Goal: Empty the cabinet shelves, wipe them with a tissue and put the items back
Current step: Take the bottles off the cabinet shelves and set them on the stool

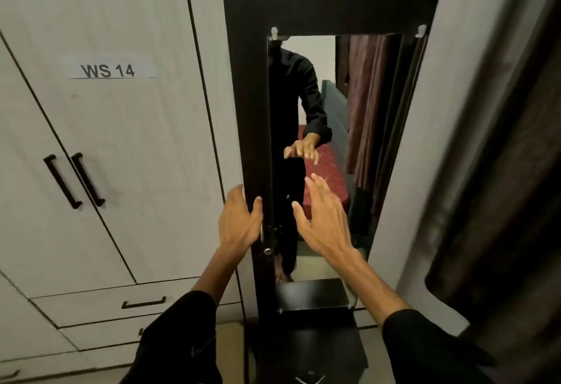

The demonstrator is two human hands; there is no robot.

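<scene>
A tall, narrow black cabinet (pixel 331 10) stands in front of me, its door (pixel 255 116) carrying a long mirror (pixel 364 146). My left hand (pixel 239 219) grips the door's left edge, thumb on the front and fingers wrapped behind it, just above a small round lock (pixel 267 251). My right hand (pixel 321 216) hovers in front of the mirror with fingers spread and straight, holding nothing. The shelves and their items are hidden behind the door. No tissue is in view.
White wardrobe doors with black handles (pixel 74 181) and a "WS 14" label (pixel 107 70) fill the left. Drawers (pixel 144 303) sit below them. A dark curtain (pixel 498 201) hangs at the right. A black ledge (pixel 312 294) juts out under the mirror.
</scene>
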